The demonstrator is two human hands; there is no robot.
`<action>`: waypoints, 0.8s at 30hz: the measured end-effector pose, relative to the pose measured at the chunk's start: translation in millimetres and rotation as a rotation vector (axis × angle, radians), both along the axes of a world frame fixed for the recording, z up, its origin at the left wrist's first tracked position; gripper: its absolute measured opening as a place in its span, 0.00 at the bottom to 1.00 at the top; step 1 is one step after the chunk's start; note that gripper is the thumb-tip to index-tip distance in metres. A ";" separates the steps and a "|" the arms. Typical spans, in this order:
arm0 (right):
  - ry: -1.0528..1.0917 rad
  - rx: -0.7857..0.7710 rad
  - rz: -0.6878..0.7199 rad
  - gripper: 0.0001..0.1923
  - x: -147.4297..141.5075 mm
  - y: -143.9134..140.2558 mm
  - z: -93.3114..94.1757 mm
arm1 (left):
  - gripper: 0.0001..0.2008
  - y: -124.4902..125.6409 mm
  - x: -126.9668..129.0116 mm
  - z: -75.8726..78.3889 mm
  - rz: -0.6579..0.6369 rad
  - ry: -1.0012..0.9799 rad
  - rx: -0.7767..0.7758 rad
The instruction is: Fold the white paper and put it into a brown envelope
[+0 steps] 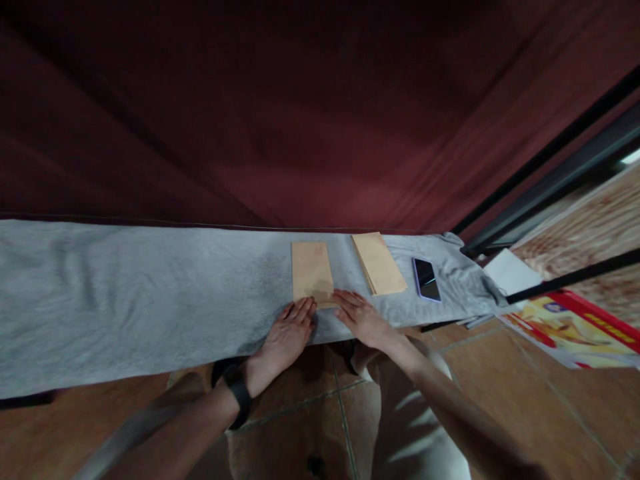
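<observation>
Cloth lies free left of the envelope, stack blocking right

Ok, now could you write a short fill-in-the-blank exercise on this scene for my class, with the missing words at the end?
1. The person's fingers touch the brown paper at its ____ edge, not its far one.
2. Between the brown paper and the phone lies the paper ____.
3. The cloth under these things is ____ in colour.
4. The dark band is on the person's ____ wrist.

Missing words: near; stack; grey; left.
</observation>
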State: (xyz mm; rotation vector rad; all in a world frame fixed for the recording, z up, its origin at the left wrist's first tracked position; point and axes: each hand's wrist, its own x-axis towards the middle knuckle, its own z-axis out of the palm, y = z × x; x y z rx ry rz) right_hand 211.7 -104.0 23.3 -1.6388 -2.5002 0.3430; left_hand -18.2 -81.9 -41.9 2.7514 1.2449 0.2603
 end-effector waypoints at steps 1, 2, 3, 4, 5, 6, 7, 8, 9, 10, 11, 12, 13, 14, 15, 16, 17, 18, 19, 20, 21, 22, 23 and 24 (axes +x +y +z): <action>0.036 0.033 -0.004 0.26 -9.9 11.9 -7.5 | 0.25 -0.1 0.4 0.5 0.002 0.003 0.006; 0.052 0.047 0.006 0.27 -19.2 23.8 -15.4 | 0.25 -0.1 0.6 0.7 0.002 0.008 0.012; 0.049 0.051 0.020 0.28 -27.3 34.6 -23.1 | 0.25 0.0 0.5 0.9 -0.001 0.016 0.015; 0.032 0.053 0.018 0.28 -33.7 43.5 -30.0 | 0.25 0.3 0.2 0.8 -0.007 0.028 0.016; 0.004 0.047 0.021 0.29 -38.0 49.8 -35.5 | 0.25 0.6 -0.3 0.6 -0.014 0.042 0.016; -0.033 0.041 0.023 0.29 -39.8 53.2 -39.2 | 0.25 1.0 -1.0 0.3 -0.021 0.054 0.014; -0.080 0.036 0.015 0.29 -39.0 53.5 -41.0 | 0.25 1.3 -1.8 -0.1 -0.027 0.062 0.012; -0.136 0.033 -0.004 0.30 -35.4 50.7 -40.8 | 0.25 1.7 -2.4 -0.6 -0.032 0.065 0.010; -0.202 0.028 -0.039 0.30 -29.2 45.1 -38.7 | 0.25 2.0 -3.0 -1.1 -0.033 0.065 0.008; -0.274 0.017 -0.088 0.29 -20.5 37.0 -35.0 | 0.25 2.3 -3.4 -1.5 -0.031 0.061 0.004; -0.345 0.000 -0.147 0.26 -10.0 27.1 -29.9 | 0.25 2.6 -3.6 -1.9 -0.027 0.057 -0.002; -0.410 -0.034 -0.196 0.23 1.7 16.0 -24.0 | 0.25 2.8 -3.7 -2.1 -0.023 0.051 -0.010; -0.454 -0.081 -0.219 0.19 13.7 4.6 -17.7 | 0.25 2.9 -3.6 -2.0 -0.018 0.044 -0.019; -0.462 -0.108 -0.215 0.19 25.0 -6.3 -11.6 | 0.25 3.0 -3.4 -1.7 -0.013 0.035 -0.027; -0.454 -0.129 -0.203 0.20 34.3 -15.8 -6.3 | 0.25 3.0 -3.1 -1.1 -0.009 0.029 -0.035; -0.424 -0.128 -0.180 0.20 40.7 -23.4 -2.4 | 0.25 2.8 -2.7 -0.4 -0.006 0.025 -0.040; -0.377 -0.100 -0.161 0.20 43.4 -28.7 -0.3 | 0.25 2.3 -2.3 0.3 -0.002 0.024 -0.043; -0.318 -0.053 -0.146 0.20 42.1 -31.7 -0.3 | 0.25 1.5 -1.6 1.0 0.003 0.025 -0.042; -0.250 0.004 -0.130 0.21 36.9 -32.5 -2.8 | 0.25 0.4 -0.9 1.5 0.009 0.027 -0.036; -0.180 0.064 -0.115 0.22 28.2 -31.5 -7.4 | 0.25 -1.0 -0.1 1.8 0.014 0.028 -0.026; -0.115 0.113 -0.095 0.25 17.1 -29.1 -14.1 | 0.25 -2.5 0.8 1.9 0.021 0.030 -0.012; -0.060 0.133 -0.061 0.27 4.6 -25.9 -22.2 | 0.26 -4.0 1.7 1.7 0.027 0.033 0.004; -0.012 0.143 -0.036 0.29 -8.0 -22.3 -31.2 | 0.26 -5.2 2.5 1.4 0.031 0.037 0.018; 0.023 0.148 -0.020 0.30 -19.6 -18.7 -40.3 | 0.26 -5.9 3.1 1.2 0.034 0.043 0.029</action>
